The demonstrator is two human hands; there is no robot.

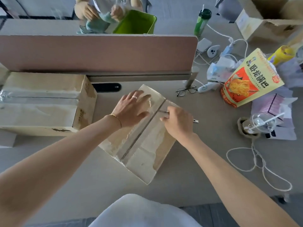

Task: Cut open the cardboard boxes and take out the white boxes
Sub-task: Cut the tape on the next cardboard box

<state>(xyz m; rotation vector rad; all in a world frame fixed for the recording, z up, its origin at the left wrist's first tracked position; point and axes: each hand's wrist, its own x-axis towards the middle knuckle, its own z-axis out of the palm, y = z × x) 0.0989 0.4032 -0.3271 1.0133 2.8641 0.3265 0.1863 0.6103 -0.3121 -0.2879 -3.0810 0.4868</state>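
A taped cardboard box (142, 148) lies flat and turned diagonally on the desk in front of me. My left hand (132, 108) presses flat on the box's far left half, fingers spread. My right hand (177, 122) grips a small metal cutter (164, 113), its tip on the taped centre seam near the box's far end. A larger sealed cardboard box (42, 102) stands at the left, taped along its top. No white boxes are visible.
A brown desk divider (98, 53) runs across the back. Glasses (186, 90), a snack bag (249, 81), a plastic cup (260, 123), cables and papers crowd the right side. An open cardboard box (268, 22) sits far right. Another person's hands work beyond the divider.
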